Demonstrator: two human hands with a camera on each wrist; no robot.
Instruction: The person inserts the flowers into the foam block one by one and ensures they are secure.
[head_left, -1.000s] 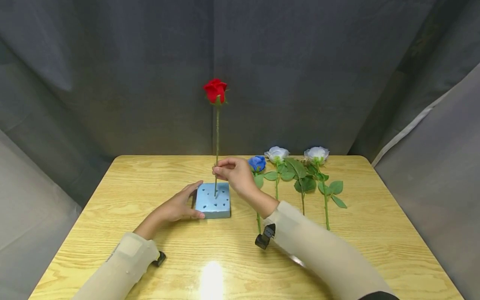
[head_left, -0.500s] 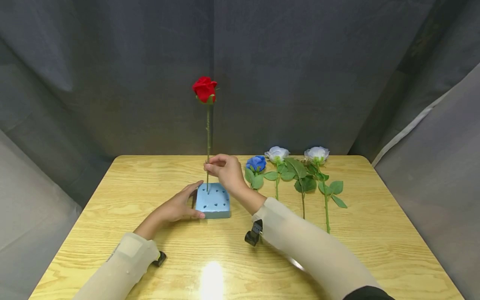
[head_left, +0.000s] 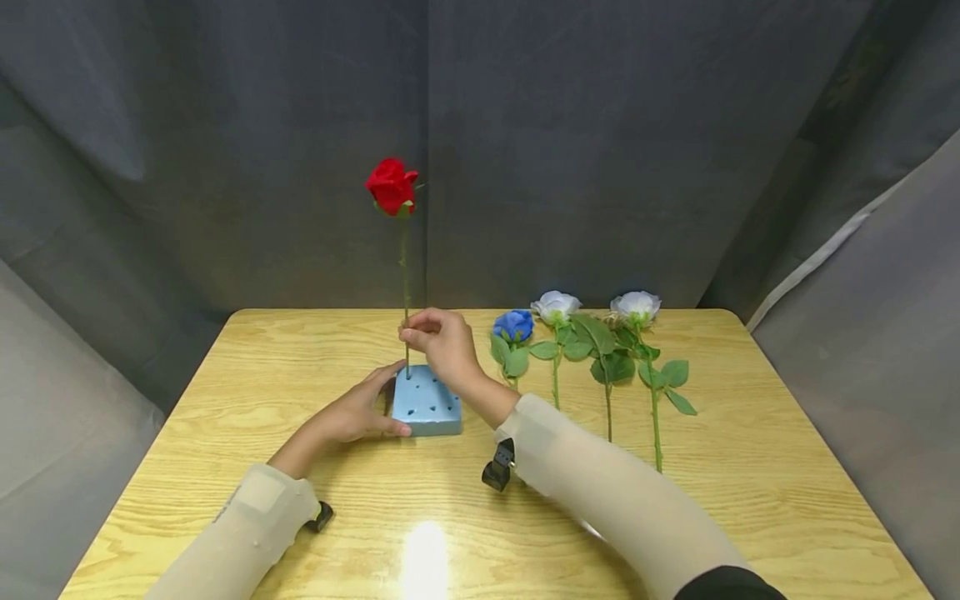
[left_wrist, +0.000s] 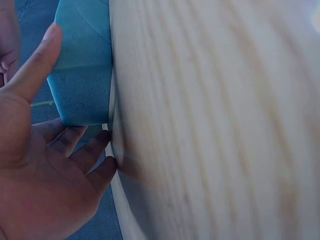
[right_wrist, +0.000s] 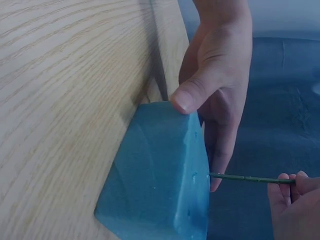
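Observation:
A blue foam block (head_left: 437, 427) with several holes in its top sits on the wooden table. Along its left side my left hand (head_left: 354, 415) holds it, thumb at the front and fingers toward the back. In the left wrist view the thumb presses one face of the foam block (left_wrist: 82, 95). My right hand (head_left: 447, 348) pinches the green stem of a red rose (head_left: 392, 187) low down. The rose stands nearly upright, bloom high above the block. Its stem end meets the block's far left hole; how deep it goes cannot be told. The right wrist view shows the stem (right_wrist: 250, 178) touching the block's holed face.
Right of the block lie a blue rose (head_left: 513, 325), a white rose (head_left: 556, 307), a leafy stem (head_left: 609, 400) and another white rose (head_left: 636, 307). My right forearm passes over the near part of the table (head_left: 750, 500). Grey curtains (head_left: 570, 167) hang behind.
My right hand has carried the red rose left, its stem end going from the middle of the block to the far left hole. My left hand and the block have stayed put.

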